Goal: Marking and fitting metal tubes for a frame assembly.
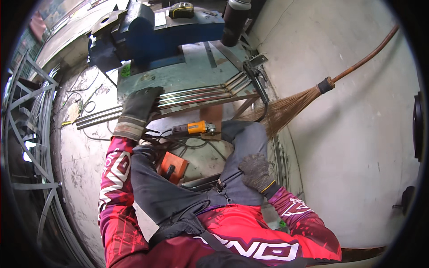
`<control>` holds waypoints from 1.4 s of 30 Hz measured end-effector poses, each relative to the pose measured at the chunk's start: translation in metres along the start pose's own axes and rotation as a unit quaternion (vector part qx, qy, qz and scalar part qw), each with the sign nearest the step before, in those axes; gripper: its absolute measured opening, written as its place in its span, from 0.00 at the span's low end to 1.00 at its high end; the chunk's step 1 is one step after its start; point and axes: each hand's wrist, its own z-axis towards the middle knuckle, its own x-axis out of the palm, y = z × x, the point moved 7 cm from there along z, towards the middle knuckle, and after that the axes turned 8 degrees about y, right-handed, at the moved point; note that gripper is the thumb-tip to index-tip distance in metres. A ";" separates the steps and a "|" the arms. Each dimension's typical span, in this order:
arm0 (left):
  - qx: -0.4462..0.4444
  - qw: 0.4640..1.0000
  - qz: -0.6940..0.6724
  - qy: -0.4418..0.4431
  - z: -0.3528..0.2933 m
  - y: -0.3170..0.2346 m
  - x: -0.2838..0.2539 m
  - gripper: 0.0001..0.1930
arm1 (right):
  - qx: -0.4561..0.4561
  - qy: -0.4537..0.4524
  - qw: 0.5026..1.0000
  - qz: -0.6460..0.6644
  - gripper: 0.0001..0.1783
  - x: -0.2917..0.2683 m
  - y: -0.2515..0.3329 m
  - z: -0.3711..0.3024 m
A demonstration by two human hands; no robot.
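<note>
My left hand [139,107], in a dark work glove with a pale cuff, closes over several shiny metal tubes [192,96]. They lie side by side along the front of a low metal worktable, and their left ends stick out past the hand. My right hand [257,173], in a grey knitted glove, rests on my right thigh with nothing visible in it. A black gun-shaped tool [255,80] with a cable lies across the right ends of the tubes. Below the tubes, between my legs, is an orange and grey angle grinder [192,128].
A blue heavy metal vise [147,35] stands on the worktable [147,82], with a tape measure [182,10] on top. Beside it is a dark bottle [236,22]. A straw broom [295,105] leans at the wall. Cables, an orange block [173,167] and metal frames [40,134] lie around.
</note>
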 end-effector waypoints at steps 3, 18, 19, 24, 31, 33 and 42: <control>0.027 0.998 0.008 -0.059 -0.009 0.001 -0.008 0.29 | 0.012 -0.021 0.998 0.062 0.18 -0.007 -0.004 0.004; -0.087 0.995 0.047 0.023 0.000 -0.005 -0.004 0.31 | 0.365 -0.179 0.891 0.202 0.35 -0.056 -0.229 0.136; -0.084 0.995 0.045 0.024 -0.001 -0.006 -0.005 0.32 | 0.364 -0.179 0.892 0.202 0.35 -0.054 -0.232 0.143; -0.077 0.995 0.058 -0.011 -0.010 0.000 -0.003 0.31 | 0.388 -0.092 0.907 0.134 0.35 -0.047 -0.229 0.166; -0.053 0.997 0.047 -0.021 -0.001 -0.001 0.004 0.29 | 0.336 -0.286 0.889 0.124 0.34 -0.060 -0.240 0.106; -0.043 0.999 0.017 -0.004 -0.002 0.001 0.003 0.30 | 0.315 -0.302 0.869 0.233 0.28 -0.069 -0.225 0.077; -0.041 0.982 -0.187 0.007 0.012 0.040 0.041 0.31 | 0.460 -0.319 0.777 0.288 0.27 0.066 -0.187 -0.133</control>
